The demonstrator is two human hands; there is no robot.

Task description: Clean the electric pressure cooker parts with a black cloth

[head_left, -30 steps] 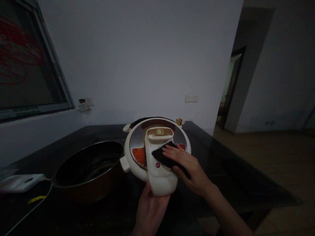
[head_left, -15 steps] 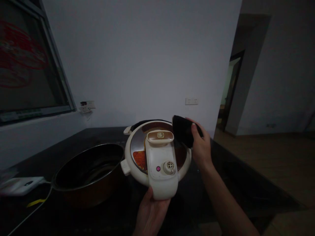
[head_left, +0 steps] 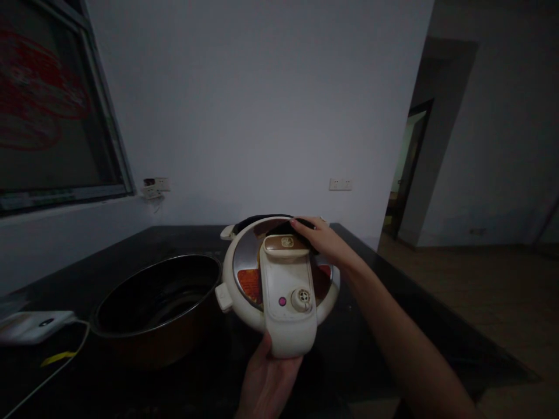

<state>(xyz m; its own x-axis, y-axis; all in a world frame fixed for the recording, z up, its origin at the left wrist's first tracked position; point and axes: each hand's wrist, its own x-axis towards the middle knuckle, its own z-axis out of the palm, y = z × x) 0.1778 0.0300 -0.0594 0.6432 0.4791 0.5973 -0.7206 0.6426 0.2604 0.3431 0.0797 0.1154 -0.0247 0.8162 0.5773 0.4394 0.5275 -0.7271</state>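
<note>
The cream-and-steel lid point(head_left: 279, 285) of an electric pressure cooker is tilted towards me, with a handle on top, a round steam valve point(head_left: 301, 299) and a small pink button. From below, my left hand point(head_left: 271, 375) grips the lid's near end, thumb against its side and other fingers hidden underneath. At the lid's far right, my right hand point(head_left: 321, 235) presses a folded black cloth point(head_left: 279, 227) against the top surface, just behind the handle. Most of the cloth is under that hand.
A dark, deep inner pot point(head_left: 161, 297) stands left of the lid on the black counter point(head_left: 367, 355). Behind the lid shows part of the cooker's rim point(head_left: 229, 233). A white device point(head_left: 37, 327) with a cable and a yellow strip point(head_left: 58, 358) lie at the left.
My right hand has moved left with the black cloth, from beside the lid onto its top behind the handle. My left hand keeps its grip, and the lid has barely moved.
</note>
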